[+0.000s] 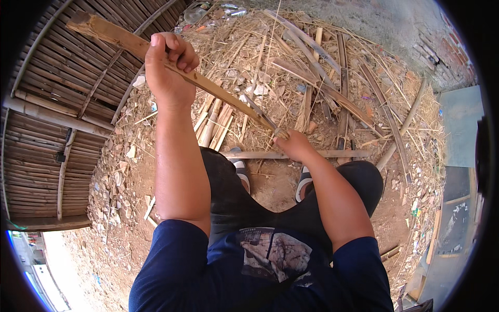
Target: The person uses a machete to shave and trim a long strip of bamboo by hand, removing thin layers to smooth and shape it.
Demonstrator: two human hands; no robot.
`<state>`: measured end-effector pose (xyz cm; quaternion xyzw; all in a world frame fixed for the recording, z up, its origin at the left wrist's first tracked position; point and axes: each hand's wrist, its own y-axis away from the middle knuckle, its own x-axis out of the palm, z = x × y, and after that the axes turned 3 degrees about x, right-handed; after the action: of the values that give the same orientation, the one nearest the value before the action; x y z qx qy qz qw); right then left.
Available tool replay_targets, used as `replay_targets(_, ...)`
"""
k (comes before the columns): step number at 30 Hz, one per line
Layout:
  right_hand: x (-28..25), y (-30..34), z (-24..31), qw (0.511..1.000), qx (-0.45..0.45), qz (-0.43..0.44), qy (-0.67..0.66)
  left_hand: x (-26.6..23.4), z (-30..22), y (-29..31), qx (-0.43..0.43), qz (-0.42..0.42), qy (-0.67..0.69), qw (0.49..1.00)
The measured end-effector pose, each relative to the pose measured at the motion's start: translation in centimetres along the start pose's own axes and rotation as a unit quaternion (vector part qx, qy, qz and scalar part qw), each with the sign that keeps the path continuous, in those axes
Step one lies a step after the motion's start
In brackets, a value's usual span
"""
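My left hand (170,70) is raised at the upper left, its fingers wrapped round a long split bamboo piece (223,96). The thick end of the bamboo points to the far left, and its thinner end slants down toward my right hand (295,146). My right hand is closed in front of my knees on the pale handle of a knife (281,134). The knife's narrow dark blade (255,107) lies close along the bamboo's lower end; whether it cuts into the bamboo I cannot tell.
A flat wooden strip (332,154) lies across the ground by my sandalled feet. Beyond it are split bamboo lengths (343,99), straw and rubble. A slatted bamboo wall (57,78) stands left, a plastered wall (395,36) at the back right, and grey panels (460,130) at the right.
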<state>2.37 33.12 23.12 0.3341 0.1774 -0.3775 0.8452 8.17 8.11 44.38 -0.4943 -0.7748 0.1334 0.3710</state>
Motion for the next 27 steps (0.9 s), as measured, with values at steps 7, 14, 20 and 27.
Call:
replay_targets(7, 1.1, -1.7, 1.3, 0.999, -0.016, -0.018, 0.022, -7.2, 2.8, 0.2, -0.048, 0.085, 0.067, 0.993)
replay_targets(14, 3.9, -3.8, 4.2, 0.999, -0.048, -0.012, 0.006, -11.2, 2.6, -0.3, -0.051, 0.006, 0.068, 0.996)
replay_targets(20, 8.1, -6.8, -4.1, 0.974, 0.064, 0.018, 0.215, -13.0, 2.4, 0.2, -0.068, -0.075, 0.055, 0.993)
replay_targets(27, 6.9, -7.2, -2.1, 0.993, 0.040, 0.002, 0.107, -14.1, 2.4, 0.3, -0.060, -0.039, 0.080, 0.994)
